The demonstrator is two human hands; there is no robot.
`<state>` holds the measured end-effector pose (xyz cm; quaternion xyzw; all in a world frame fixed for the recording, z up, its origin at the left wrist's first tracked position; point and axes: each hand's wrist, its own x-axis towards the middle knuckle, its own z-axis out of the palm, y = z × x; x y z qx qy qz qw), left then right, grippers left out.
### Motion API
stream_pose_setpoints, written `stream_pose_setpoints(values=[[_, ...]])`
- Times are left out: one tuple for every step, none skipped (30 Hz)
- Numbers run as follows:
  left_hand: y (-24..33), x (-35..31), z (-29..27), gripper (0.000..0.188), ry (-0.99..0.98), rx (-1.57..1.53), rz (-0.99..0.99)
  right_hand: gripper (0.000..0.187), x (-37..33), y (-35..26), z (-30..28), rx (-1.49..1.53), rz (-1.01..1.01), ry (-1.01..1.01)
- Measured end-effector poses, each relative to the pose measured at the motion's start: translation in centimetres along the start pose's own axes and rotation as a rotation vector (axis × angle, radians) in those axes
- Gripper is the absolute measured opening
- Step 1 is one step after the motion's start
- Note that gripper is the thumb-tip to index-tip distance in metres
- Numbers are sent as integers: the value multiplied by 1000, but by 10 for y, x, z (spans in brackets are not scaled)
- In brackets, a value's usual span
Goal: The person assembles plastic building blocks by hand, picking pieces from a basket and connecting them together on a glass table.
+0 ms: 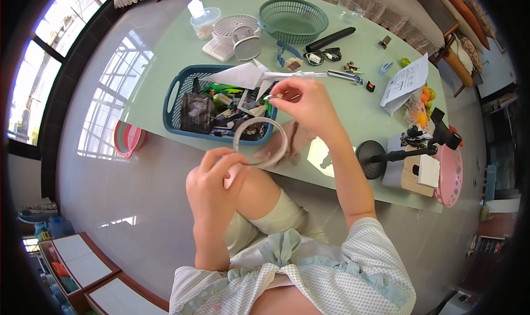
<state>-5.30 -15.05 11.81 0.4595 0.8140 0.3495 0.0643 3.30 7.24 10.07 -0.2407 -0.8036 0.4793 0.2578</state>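
My left hand (212,177) is raised in front of the table's near edge. Its fingers grip the lower rim of a nearly used-up roll of pale, translucent tape (284,144), which stands upright like a ring. Above and to the right, my right hand (301,102) pinches a small, shiny silvery piece (269,97) between thumb and fingertips; its exact kind is too small to make out. Behind both hands is a blue plastic basket (170,122) filled with mixed small items, among them a dark plastic package (197,113). White folded paper (237,76) lies across its far edge.
On the pale green table (353,144) are a green basket (292,38), a small white fan (234,28), a black rod (331,39) and a propped paper sheet (406,83). A black stand (371,159) is at right. A red basin (130,138) sits beyond the left edge.
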Motion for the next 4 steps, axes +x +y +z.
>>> stream_pose_setpoints(values=[[-1,1,-7,16,48,-26,-63,14,4,1,11,-13,-4,-26],[-4,3,-12,16,95,-53,-125,14,7,1,21,-12,-9,-35],[-10,4,-15,15,131,-10,-148,14,11,1,31,-63,-20,-58],[-17,5,-19,14,183,29,-156,15,15,-1,41,-110,-36,-84]])
